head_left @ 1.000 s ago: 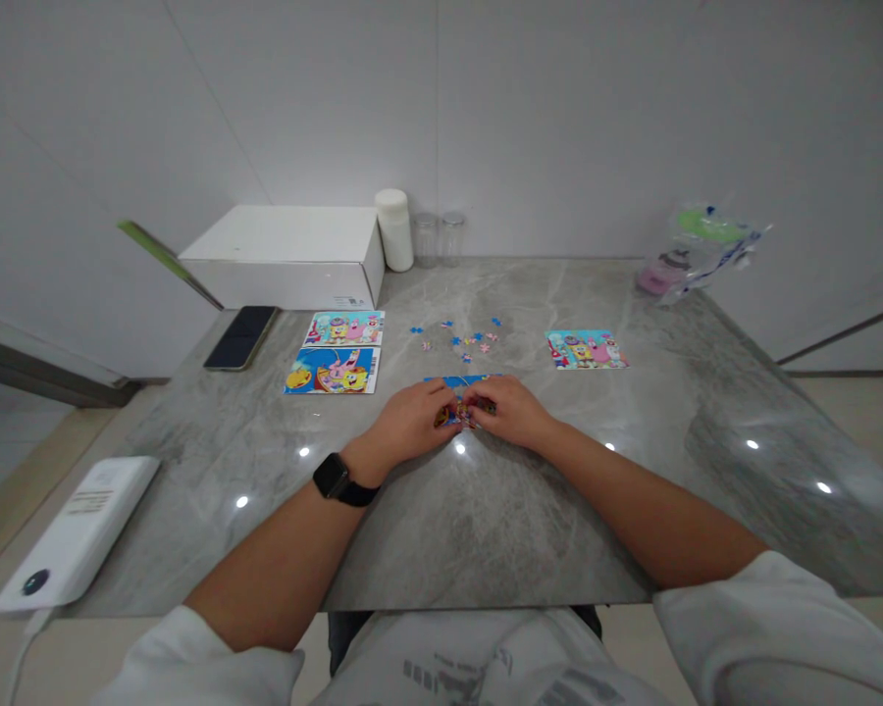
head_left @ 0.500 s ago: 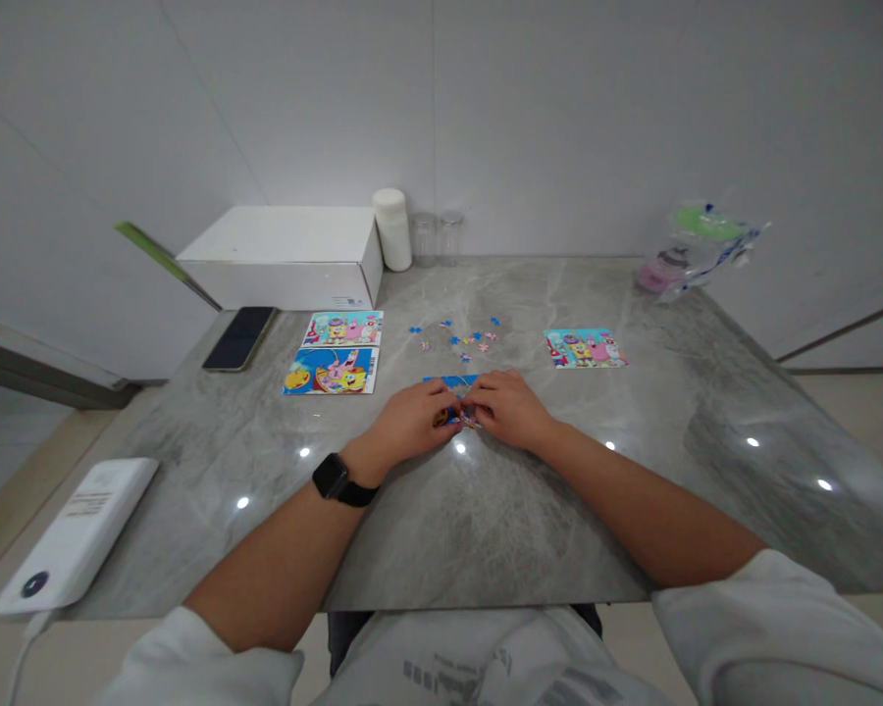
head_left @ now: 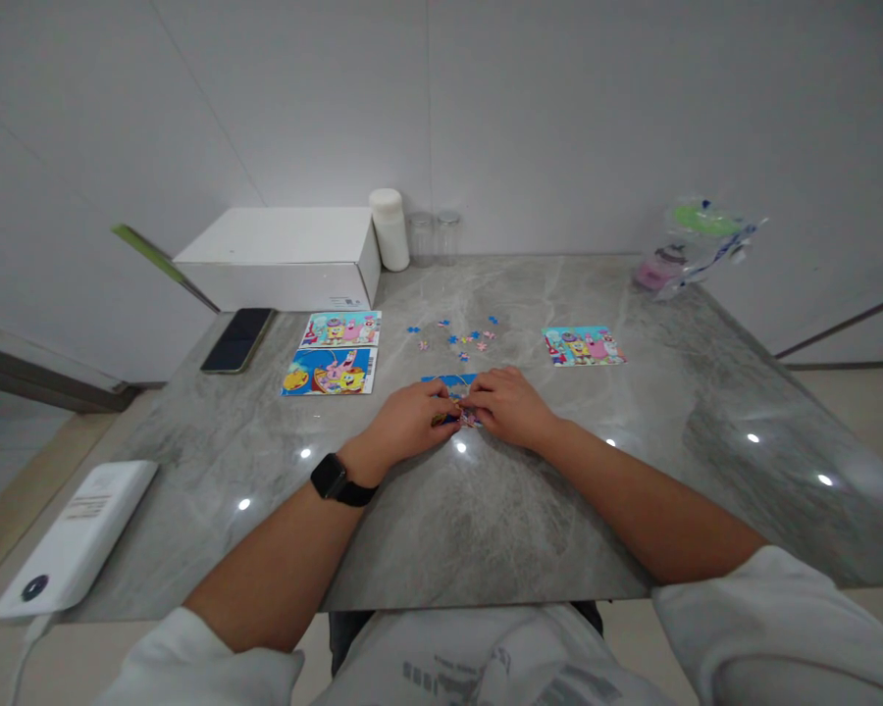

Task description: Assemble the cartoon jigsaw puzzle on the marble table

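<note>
A small jigsaw puzzle [head_left: 448, 380] with a blue upper strip lies on the table between my hands, much of it covered by my fingers. My left hand [head_left: 413, 417], with a black watch above it, curls its fingers over the puzzle's left side. From the right, my right hand [head_left: 513, 407] has its bent fingertips pressed down at the puzzle's middle and lower part, close to the left fingertips. Whether a single piece sits under those fingertips is hidden. Several loose puzzle pieces [head_left: 464, 339], blue, pink and yellow, are scattered just beyond the puzzle.
Two cartoon picture cards, an upper one [head_left: 342, 328] and a blue one [head_left: 329, 373], lie left; another card [head_left: 584, 346] lies right. Around them are a phone [head_left: 237, 340], white box [head_left: 276, 260], white bottle [head_left: 389, 230], two clear jars, a bagged cup [head_left: 662, 267] and a power bank [head_left: 77, 537].
Both hands stay at the puzzle; the right fingertips shift only slightly. The whole view moves a little with the head. The loose pieces stay in place.
</note>
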`<state>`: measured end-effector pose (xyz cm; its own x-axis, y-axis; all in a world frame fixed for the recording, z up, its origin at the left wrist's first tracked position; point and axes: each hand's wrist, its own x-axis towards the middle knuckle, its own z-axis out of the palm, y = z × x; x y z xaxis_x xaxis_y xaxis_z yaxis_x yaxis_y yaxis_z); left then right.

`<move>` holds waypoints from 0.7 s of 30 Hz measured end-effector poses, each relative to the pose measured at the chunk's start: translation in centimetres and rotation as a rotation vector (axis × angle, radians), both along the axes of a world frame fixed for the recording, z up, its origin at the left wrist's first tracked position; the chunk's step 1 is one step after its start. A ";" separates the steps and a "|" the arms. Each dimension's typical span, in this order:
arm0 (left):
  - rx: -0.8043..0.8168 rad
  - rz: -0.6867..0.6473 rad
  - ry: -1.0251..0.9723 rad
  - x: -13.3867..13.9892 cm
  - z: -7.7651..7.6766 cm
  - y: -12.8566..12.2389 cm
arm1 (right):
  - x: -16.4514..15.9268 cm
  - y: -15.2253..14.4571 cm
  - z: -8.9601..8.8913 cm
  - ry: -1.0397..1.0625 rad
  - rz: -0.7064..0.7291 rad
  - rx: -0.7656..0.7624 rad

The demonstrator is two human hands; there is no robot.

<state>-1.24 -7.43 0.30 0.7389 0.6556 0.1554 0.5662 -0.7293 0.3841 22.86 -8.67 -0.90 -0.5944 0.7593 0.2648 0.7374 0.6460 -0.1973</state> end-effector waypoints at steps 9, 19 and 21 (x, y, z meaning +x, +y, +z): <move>0.000 -0.026 0.016 -0.1 -0.1 0.0 | 0.0 -0.3 0.1 -0.045 0.007 0.022; -0.028 -0.030 0.005 -0.1 0.0 0.0 | 0.4 -0.1 0.0 0.018 0.019 0.037; -0.039 -0.021 -0.004 -0.1 0.1 0.0 | 0.4 -0.1 -0.1 0.042 0.035 0.033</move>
